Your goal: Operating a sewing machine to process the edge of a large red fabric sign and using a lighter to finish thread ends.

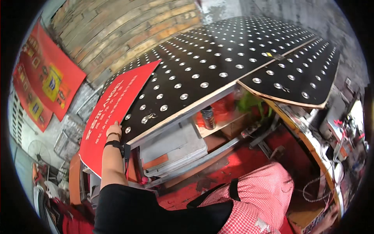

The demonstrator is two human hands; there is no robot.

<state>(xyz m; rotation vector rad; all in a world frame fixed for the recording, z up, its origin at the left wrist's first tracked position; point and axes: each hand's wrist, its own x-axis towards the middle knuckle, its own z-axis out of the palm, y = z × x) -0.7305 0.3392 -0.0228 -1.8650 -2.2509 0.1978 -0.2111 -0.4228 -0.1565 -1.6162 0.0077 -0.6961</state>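
Note:
My left hand (114,130), with a dark band on its wrist, is closed at the right edge of a red printed sign board (107,105). Part of the fingers is hidden from view. The flat board lies slanted over the left end of a black tabletop (187,70) dotted with rows of silver metal studs. My right hand (330,219) shows small at the lower right, beside the curved wooden edge of a bench (311,146). Its fingers are too unclear to read.
Under the tabletop are a grey plastic lid (175,146), a dark bottle (208,118) and a metal rail (198,160). Red posters (58,74) hang at left near a fan (39,151). A brick wall (128,31) rises behind. Cables and clutter (339,132) crowd the right.

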